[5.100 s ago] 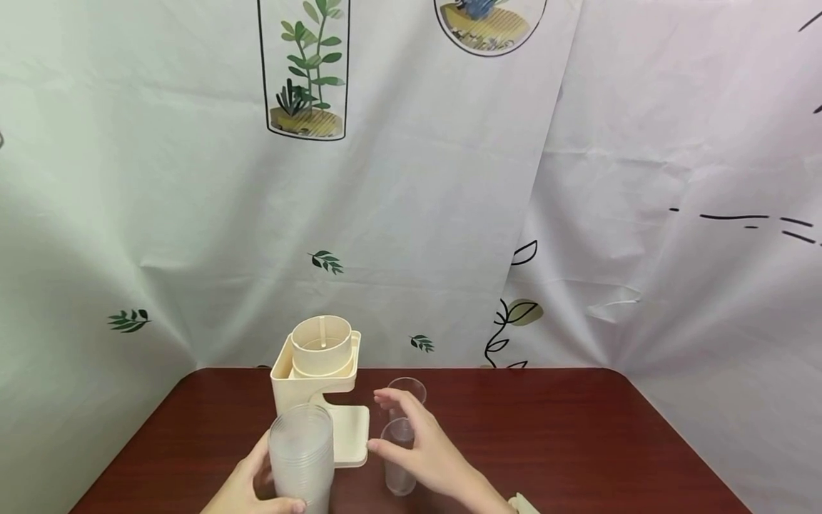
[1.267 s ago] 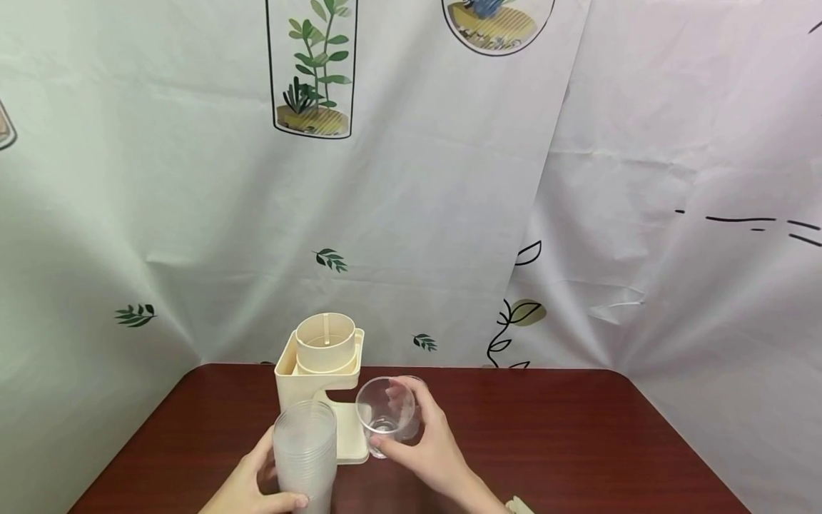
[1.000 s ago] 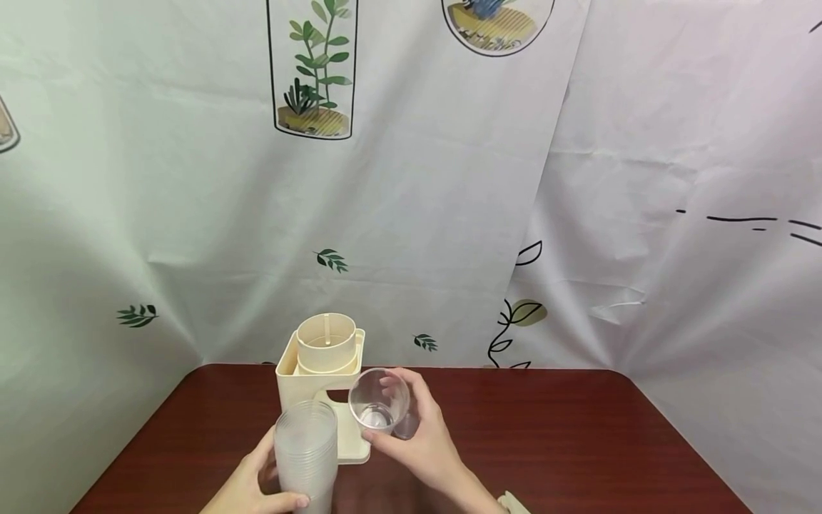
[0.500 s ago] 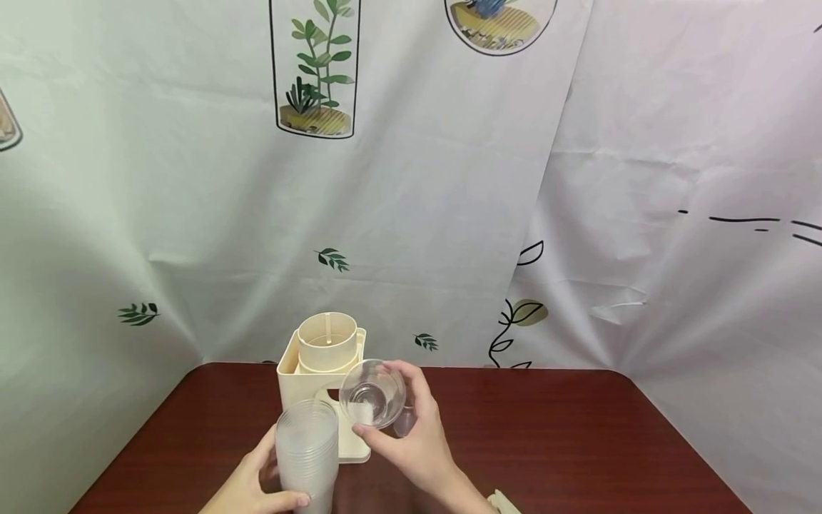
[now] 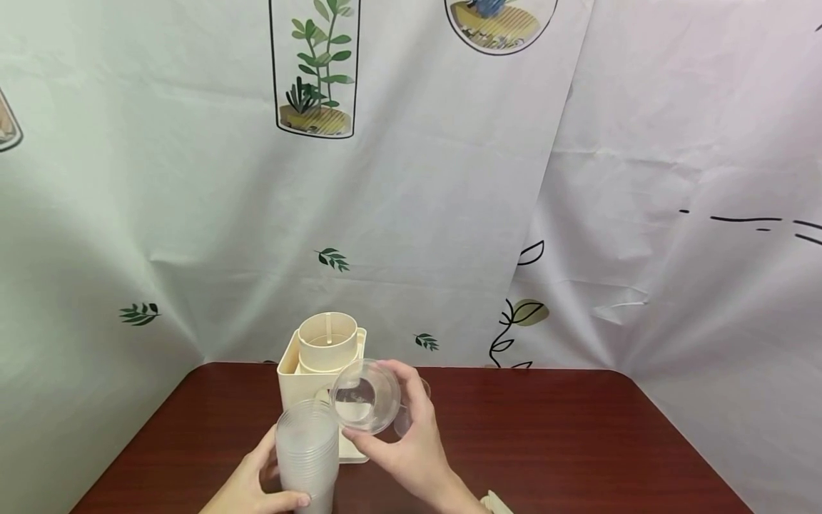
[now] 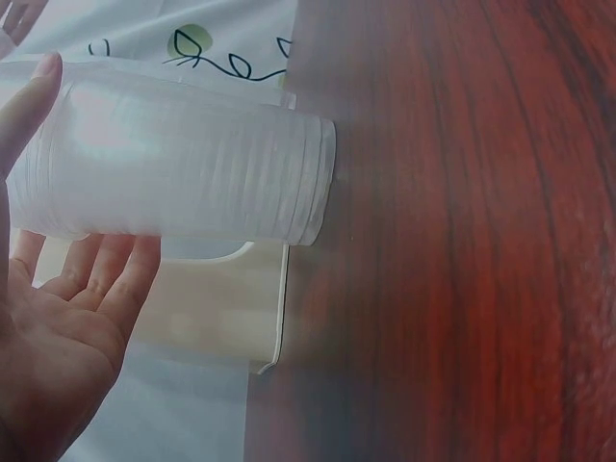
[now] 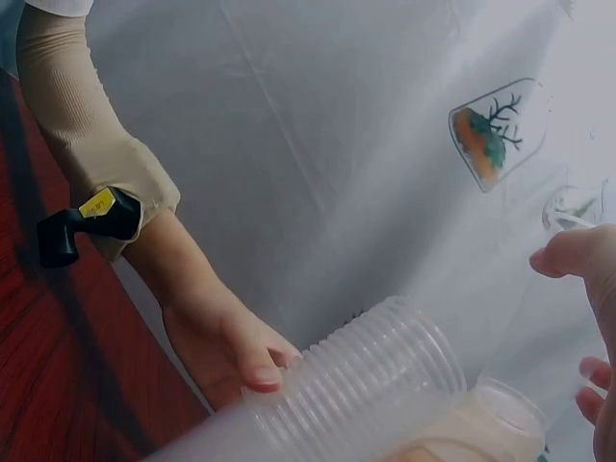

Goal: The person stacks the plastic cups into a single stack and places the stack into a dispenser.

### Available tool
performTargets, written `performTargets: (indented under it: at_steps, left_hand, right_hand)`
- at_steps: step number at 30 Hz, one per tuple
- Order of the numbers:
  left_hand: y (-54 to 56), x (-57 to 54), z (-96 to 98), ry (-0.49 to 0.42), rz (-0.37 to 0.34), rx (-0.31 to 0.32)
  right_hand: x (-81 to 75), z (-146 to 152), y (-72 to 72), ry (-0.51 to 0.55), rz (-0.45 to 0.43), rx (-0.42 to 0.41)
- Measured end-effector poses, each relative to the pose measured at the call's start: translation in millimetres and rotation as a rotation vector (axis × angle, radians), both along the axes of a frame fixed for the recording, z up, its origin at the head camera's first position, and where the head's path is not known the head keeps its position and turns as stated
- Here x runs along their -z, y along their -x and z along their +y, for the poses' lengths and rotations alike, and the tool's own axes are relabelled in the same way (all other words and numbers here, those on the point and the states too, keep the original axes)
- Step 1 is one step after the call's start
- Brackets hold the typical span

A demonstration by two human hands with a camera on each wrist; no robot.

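My left hand [image 5: 253,482] grips a tall stack of clear plastic cups [image 5: 307,457], mouths up and nearly upright. In the left wrist view, the thumb lies on one side of the nested cups [image 6: 192,159] and the fingers on the other. Between thumb and fingers, my right hand [image 5: 414,450] holds a single clear plastic cup [image 5: 384,400], lifted and tilted leftward beside the top of the stack. Whether its rim touches the stack I cannot tell. Another clear cup [image 5: 402,422] stands behind my right hand, mostly hidden by it.
A cream cup holder [image 5: 298,389] with a round tube [image 5: 327,350] on top stands just behind the stack, its base partly covered by the cups. The dark red table [image 5: 546,435] extends to both sides. A printed white cloth [image 5: 411,214] hangs behind it.
My right hand has taken hold of the front cup from the table, lifted it and tilted it, then moved left towards the stack. My left hand and the stack have hardly moved.
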State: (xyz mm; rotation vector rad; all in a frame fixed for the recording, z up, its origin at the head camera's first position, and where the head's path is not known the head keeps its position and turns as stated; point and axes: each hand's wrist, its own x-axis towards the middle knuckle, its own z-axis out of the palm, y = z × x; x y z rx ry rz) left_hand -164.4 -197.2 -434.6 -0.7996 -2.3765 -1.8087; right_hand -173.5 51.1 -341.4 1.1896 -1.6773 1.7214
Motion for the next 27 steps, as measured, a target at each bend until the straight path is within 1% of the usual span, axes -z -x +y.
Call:
performTargets:
  at_steps: [2,4,9,12,17,24,27]
  left_hand:
    - [-0.3,0.4,-0.2,-0.003,-0.001,0.0]
    - [-0.9,0.8,-0.4,-0.006,-0.019,-0.001]
    - [-1.9,1.5,0.1,-0.012,-0.024,0.0]
    - [-1.3,1.6,0.2,-0.013,-0.024,0.007]
    - [-0.3,2.4,-1.0,-0.012,-0.065,0.017]
    - [0.6,3.1,-3.3,-0.01,-0.112,0.016]
    - [1.3,2.9,-4.0,-0.01,-0.1,0.021]
  right_hand:
    - [-0.9,-1.2,0.1,-0.005,0.026,-0.013]
    - [-1.8,-2.2,-0.2,-0.015,0.054,-0.015]
    - [-2.6,-5.2,-2.1,-0.055,0.098,0.009]
    - [-2.3,-7.5,-3.4,-0.067,0.092,-0.005]
    - [-1.9,-10.6,-6.1,-0.071,0.058,-0.049]
    - [-0.2,-14.7,-8.0,-0.078,0.027,-0.103]
    - [0.9,-16.0,-7.9,-0.091,0.026,-0.113]
